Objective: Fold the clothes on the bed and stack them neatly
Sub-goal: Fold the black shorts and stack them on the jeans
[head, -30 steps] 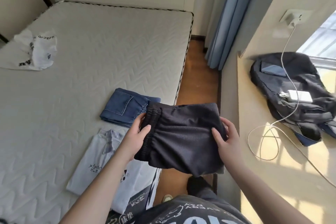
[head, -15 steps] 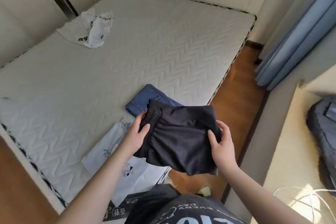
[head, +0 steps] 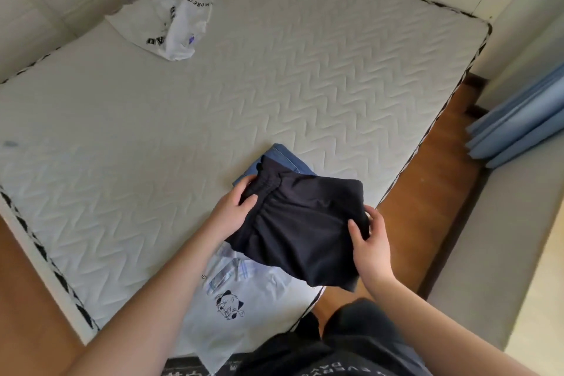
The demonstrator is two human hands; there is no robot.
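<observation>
I hold a folded pair of black shorts (head: 299,229) above the near right corner of the bed. My left hand (head: 235,207) grips the gathered waistband end, thumb on top. My right hand (head: 370,238) grips the opposite edge. Folded blue jeans (head: 282,159) lie on the mattress just beyond the shorts, partly hidden by them. A folded pale blue shirt with a small cartoon print (head: 241,302) lies flat below the shorts. A crumpled white T-shirt with black lettering (head: 171,21) lies unfolded at the far left of the bed.
The quilted white mattress (head: 213,107) fills most of the view. Wooden floor (head: 427,207) runs along its right side. Blue curtains (head: 525,125) hang at the right, next to a pale ledge (head: 500,253).
The view has swung left and down over the bed, so the backpack and cable on the ledge are out of sight. Both hands keep their grip and have carried the shorts over the jeans.
</observation>
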